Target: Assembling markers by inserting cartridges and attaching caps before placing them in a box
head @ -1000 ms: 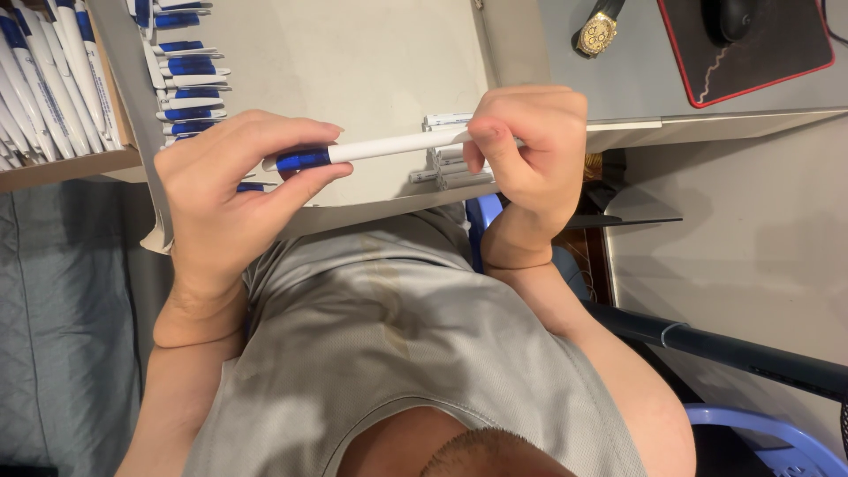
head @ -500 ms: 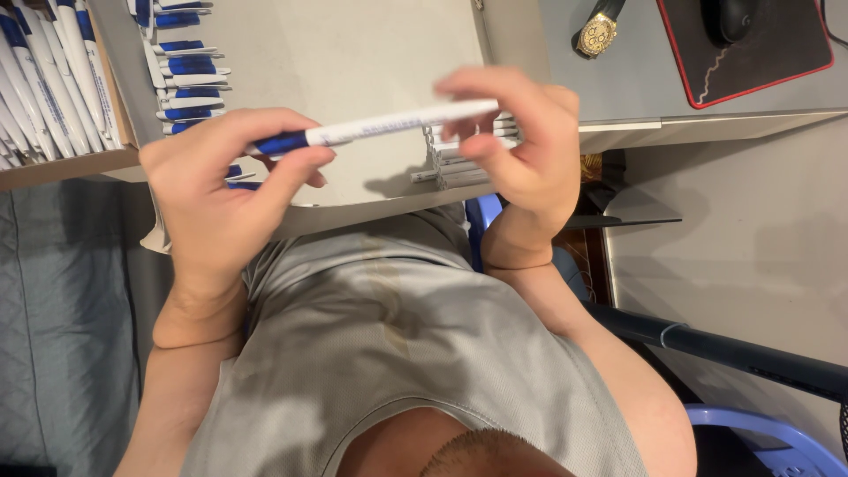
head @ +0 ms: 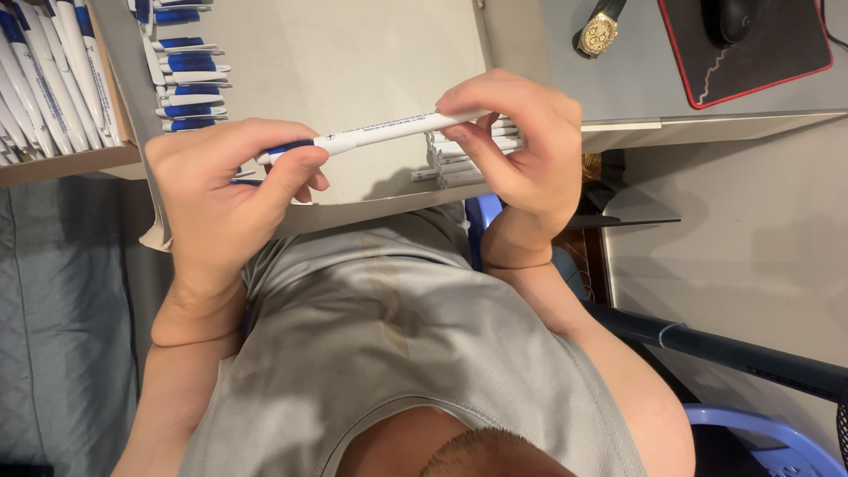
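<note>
Both hands share one grip on a white pen with a blue end: the left hand pinches the blue end between thumb and curled fingers, and the right hand closes thumb and fingertips around the white end. The pen is held nearly level, tilted slightly up toward the right hand, in the air just above the shallow cardboard tray that lies on the tabletop.

Inside the tray, at its far left, a stack of blue-and-white pens lies sideways. At the tray's near right edge a small heap of white pen parts is half hidden behind the right hand, so their number is hard to make out. Left of the tray, a box of more pens is cut off by the picture's edge. Right of the tray sit a gold wristwatch and, farther right, a black mouse pad with a red border, carrying a mouse cut off at the top.

Compared with half a second ago, the pen's white end has come down and the right hand's fingers have closed more fully over it; a second ago the pen was held lower, with a shorter span showing between the hands.
</note>
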